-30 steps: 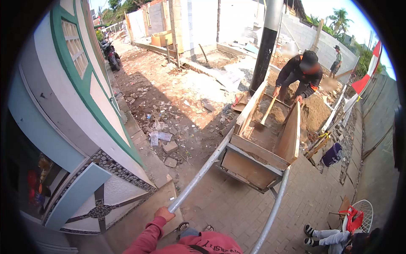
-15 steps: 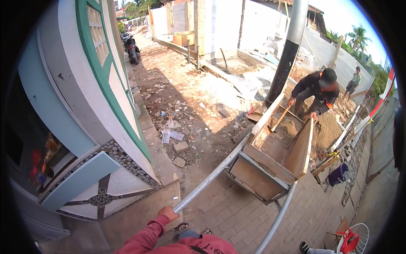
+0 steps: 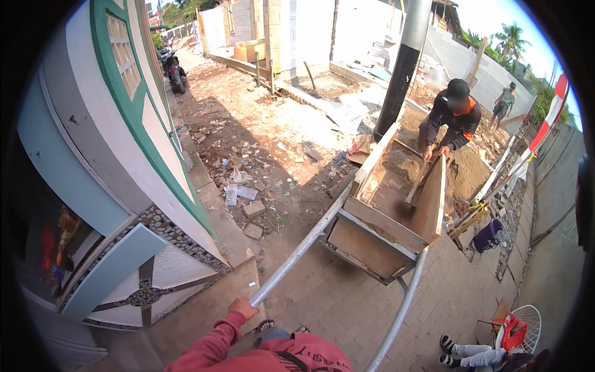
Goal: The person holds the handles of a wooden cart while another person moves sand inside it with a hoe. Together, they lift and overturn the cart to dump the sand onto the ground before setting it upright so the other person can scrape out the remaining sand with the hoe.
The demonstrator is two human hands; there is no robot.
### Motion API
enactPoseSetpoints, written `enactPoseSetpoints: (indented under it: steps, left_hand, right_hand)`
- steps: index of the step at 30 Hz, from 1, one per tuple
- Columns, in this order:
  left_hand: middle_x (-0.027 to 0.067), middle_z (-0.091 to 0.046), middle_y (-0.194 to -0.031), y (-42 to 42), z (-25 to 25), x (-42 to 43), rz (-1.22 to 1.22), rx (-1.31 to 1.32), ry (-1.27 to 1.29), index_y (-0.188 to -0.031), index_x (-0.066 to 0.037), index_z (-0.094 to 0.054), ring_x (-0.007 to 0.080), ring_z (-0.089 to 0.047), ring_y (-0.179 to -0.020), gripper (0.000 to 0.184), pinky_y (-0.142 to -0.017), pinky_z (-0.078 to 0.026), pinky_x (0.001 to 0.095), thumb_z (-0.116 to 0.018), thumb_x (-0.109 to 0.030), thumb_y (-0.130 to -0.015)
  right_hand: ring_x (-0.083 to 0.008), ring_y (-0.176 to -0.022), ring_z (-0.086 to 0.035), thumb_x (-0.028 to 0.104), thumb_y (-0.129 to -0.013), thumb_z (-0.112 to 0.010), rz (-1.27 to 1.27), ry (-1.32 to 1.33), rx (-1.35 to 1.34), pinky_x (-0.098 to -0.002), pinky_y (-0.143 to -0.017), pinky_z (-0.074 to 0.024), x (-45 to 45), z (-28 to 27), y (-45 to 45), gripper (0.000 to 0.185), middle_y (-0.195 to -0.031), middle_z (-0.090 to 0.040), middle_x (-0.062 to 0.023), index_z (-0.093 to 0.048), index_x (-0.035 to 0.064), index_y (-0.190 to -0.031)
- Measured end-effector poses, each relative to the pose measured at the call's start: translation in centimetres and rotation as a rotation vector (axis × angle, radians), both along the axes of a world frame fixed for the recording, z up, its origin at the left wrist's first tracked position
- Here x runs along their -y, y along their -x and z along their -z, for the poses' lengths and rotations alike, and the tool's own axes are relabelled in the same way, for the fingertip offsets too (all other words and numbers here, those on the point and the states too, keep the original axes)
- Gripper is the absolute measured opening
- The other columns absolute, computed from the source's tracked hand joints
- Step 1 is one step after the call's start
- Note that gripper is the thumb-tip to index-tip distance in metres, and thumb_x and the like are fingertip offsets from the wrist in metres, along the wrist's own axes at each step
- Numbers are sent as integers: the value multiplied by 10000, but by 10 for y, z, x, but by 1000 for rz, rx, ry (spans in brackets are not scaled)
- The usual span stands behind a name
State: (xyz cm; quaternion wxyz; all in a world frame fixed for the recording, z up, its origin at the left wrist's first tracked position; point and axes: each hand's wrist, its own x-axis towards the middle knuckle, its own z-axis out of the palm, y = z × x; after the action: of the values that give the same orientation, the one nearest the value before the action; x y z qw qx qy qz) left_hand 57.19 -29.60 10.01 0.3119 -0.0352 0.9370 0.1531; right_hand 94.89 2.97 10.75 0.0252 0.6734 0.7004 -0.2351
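Note:
My left hand (image 3: 243,308) is wrapped round the end of a grey metal handle (image 3: 297,251) of a cart, at the bottom middle. The cart's wooden box (image 3: 384,221) stands ahead to the right, with some sand inside. A second metal handle (image 3: 401,315) slants down past my right side to the lower frame edge; my right hand is out of view. At the cart's far end a co-worker (image 3: 455,118) bends over the box. Both of that person's hands grip a long wooden-handled tool (image 3: 419,183), its blurred head low in the box.
A black and silver pole (image 3: 403,80) rises beside the cart, with a sand pile (image 3: 468,177) behind. To the left are a green-framed door (image 3: 149,118) and bricks (image 3: 254,209). A purple bucket (image 3: 488,237) stands right. A person's legs (image 3: 477,356) show lower right.
The co-worker's tool has swung from the box's left side to its right, and both hands are now on it. My view has shifted slightly; my left hand keeps its hold.

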Motion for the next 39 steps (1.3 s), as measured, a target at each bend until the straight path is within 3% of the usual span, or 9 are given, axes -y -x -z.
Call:
enactPoseSetpoints:
  steps: [7, 9, 12, 18, 22, 30, 34, 36, 39]
  left_hand:
    - [244, -715, -955, -6, 8, 1, 13, -71, -13, -957, -18, -751, 387, -703, -911, 475, -828, -557, 453, -750, -377, -647]
    - [240, -719, -882, -6, 17, 5, -42, -115, -7, -907, 16, -738, 381, -713, -851, 459, -764, -559, 443, -825, -333, -622]
    - [253, -712, -915, -5, 12, 4, -79, -41, -50, -919, -2, -747, 384, -704, -895, 442, -802, -557, 459, -795, -340, -638]
    - [250, -713, -929, -17, 22, 2, -55, -44, -82, -933, 0, -741, 387, -704, -904, 455, -806, -552, 463, -802, -348, -646]
    - [255, -710, -928, -39, 61, -5, -140, 0, -92, -907, 11, -737, 383, -704, -920, 442, -810, -549, 459, -806, -342, -650]
    - [185, -690, -672, -36, 11, -20, -133, 30, -234, -809, 23, -717, 338, -709, -662, 349, -663, -546, 438, -826, -279, -670]
    - [189, -681, -655, -38, 19, -13, -156, -11, -220, -772, 41, -705, 305, -697, -597, 350, -612, -543, 425, -827, -270, -668]
    - [182, -668, -625, -40, 43, 2, -121, -103, -200, -745, 51, -693, 285, -680, -537, 332, -562, -535, 416, -817, -250, -675]
    - [180, -658, -609, -35, 12, -2, -129, -18, -214, -750, 57, -688, 287, -676, -525, 305, -542, -534, 416, -801, -219, -686]
  right_hand:
    - [-488, -933, -643, 242, -711, -720, 57, 9, -61, -545, -804, -508, 31, -3, -44, 463, -943, -670, -291, -547, 14, -1075]
    - [-492, -934, -639, 225, -727, -708, 20, 17, -112, -552, -800, -505, 32, -8, -44, 430, -955, -666, -299, -548, 0, -1057]
    - [-472, -947, -655, 285, -691, -754, 71, 34, -21, -516, -824, -521, 32, -4, -44, 531, -964, -670, -300, -538, 11, -1090]
    - [-471, -957, -652, 273, -702, -742, 67, 0, -41, -516, -837, -519, 25, 4, -48, 504, -962, -672, -296, -559, -7, -1078]
    - [-474, -971, -646, 266, -704, -741, 80, -34, -37, -519, -840, -519, 6, 13, -57, 492, -975, -669, -309, -583, -21, -1071]
    - [-490, -995, -628, 263, -705, -753, 74, -40, 56, -536, -867, -509, -10, -36, -47, 491, -1009, -659, -321, -589, -30, -1064]
    - [-485, -987, -633, 260, -717, -734, 44, -63, 42, -536, -869, -508, 3, -8, -60, 475, -1001, -663, -312, -590, -36, -1060]
    - [-482, -991, -636, 259, -711, -739, 78, -32, 26, -532, -867, -510, 6, -27, -48, 463, -1003, -666, -315, -595, -37, -1035]
    - [-479, -998, -639, 259, -705, -746, 128, 24, 21, -528, -865, -512, 18, -48, -39, 446, -1006, -669, -315, -599, -36, -1005]
